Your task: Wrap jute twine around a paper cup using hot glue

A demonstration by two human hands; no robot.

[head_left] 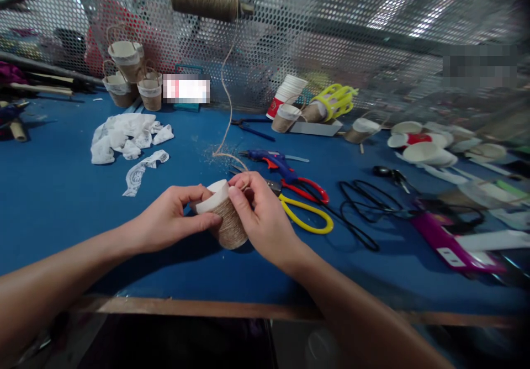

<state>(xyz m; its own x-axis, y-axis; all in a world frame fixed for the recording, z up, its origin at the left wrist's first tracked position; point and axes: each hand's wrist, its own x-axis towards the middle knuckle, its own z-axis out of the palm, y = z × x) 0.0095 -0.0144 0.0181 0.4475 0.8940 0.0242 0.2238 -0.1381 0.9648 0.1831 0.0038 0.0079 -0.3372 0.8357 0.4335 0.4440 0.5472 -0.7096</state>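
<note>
A paper cup (231, 226) wrapped in brown twine, its white rim still bare, is tilted between my hands above the blue table. My left hand (176, 214) grips the cup from the left, fingers at the rim and thumb on the twine. On the other side, my right hand (260, 209) pinches the twine against the cup near the rim. From there the loose twine (227, 90) runs up to a large spool (205, 1) on a rod at the mesh panel. Scissors (308, 228) with red and yellow handles lie just right of my right hand.
A blue glue gun (271, 159) and pliers (254, 128) lie behind my hands. Crumpled white printed strips (124, 131) are at left. Small twine baskets (128, 59) and stacked paper cups (287, 94) stand at the back. A black cord (358, 220) and purple power strip (451, 239) lie right.
</note>
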